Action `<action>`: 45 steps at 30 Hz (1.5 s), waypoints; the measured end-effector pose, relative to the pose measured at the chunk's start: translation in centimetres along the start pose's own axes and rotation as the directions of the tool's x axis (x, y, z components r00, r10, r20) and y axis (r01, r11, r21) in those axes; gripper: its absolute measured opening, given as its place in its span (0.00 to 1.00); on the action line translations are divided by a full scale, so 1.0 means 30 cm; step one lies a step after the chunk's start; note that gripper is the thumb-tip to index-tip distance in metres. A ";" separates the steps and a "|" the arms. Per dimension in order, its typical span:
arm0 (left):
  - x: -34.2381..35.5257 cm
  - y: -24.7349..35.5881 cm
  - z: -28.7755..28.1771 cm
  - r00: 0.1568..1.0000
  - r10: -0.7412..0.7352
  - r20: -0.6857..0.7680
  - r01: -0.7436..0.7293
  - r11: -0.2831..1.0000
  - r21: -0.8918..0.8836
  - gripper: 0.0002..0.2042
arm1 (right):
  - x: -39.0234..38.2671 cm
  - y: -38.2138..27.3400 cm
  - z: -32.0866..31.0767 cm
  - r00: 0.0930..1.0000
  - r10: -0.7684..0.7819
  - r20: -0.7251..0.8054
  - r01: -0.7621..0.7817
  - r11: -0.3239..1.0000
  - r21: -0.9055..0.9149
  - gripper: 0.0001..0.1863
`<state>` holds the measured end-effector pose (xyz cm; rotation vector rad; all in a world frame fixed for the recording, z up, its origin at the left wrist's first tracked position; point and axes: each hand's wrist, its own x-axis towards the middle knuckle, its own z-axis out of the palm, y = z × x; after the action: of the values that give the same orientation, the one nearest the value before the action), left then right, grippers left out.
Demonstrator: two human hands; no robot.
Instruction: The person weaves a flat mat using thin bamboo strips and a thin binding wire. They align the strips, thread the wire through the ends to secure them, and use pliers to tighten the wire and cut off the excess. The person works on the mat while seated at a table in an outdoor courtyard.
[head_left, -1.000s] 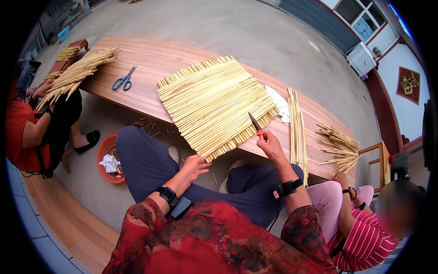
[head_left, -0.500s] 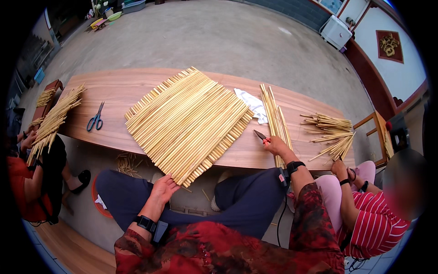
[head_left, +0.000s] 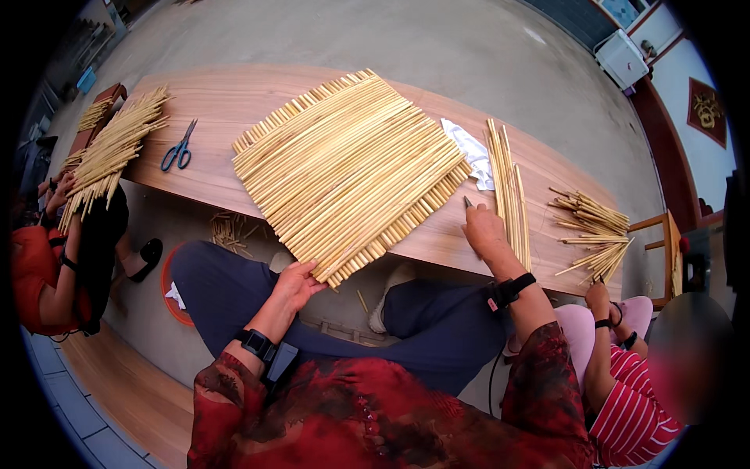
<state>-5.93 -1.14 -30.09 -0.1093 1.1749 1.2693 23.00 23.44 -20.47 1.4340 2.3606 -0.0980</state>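
A layered mat of straw-coloured stalks (head_left: 351, 172) lies on the wooden table, its near corner jutting over the front edge. My left hand (head_left: 295, 286) grips that corner with the fingers closed. My right hand (head_left: 486, 232) is closed around pruning shears (head_left: 468, 202), beside the mat's right side. Only the dark tip of the shears shows; the fist hides the rest. Just right of this hand lies a narrow bundle of long stalks (head_left: 509, 195), with a white cloth (head_left: 467, 152) between it and the mat.
Blue-handled scissors (head_left: 180, 147) lie on the table (head_left: 211, 86) left of the mat. A person at the left holds a stalk bundle (head_left: 117, 148). At the right, another person's hand (head_left: 598, 298) is by loose stalks (head_left: 590, 227). Cut pieces (head_left: 232, 233) lie on the floor underneath.
The view has shifted, so the table sits higher and further right. My right hand has moved left off the long stalks, and the shears have turned, hiding their red handles. My left hand stays at the corner.
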 end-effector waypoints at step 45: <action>-0.009 -0.024 0.022 0.932 0.060 0.358 -0.076 0.997 0.030 0.20 | -0.282 -0.625 0.055 0.895 -0.327 -0.304 0.343 0.069 0.937 0.12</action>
<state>-4.92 -1.16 -29.96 0.1908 0.8957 1.2598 10.63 6.94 -21.52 1.0925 2.5712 -2.1925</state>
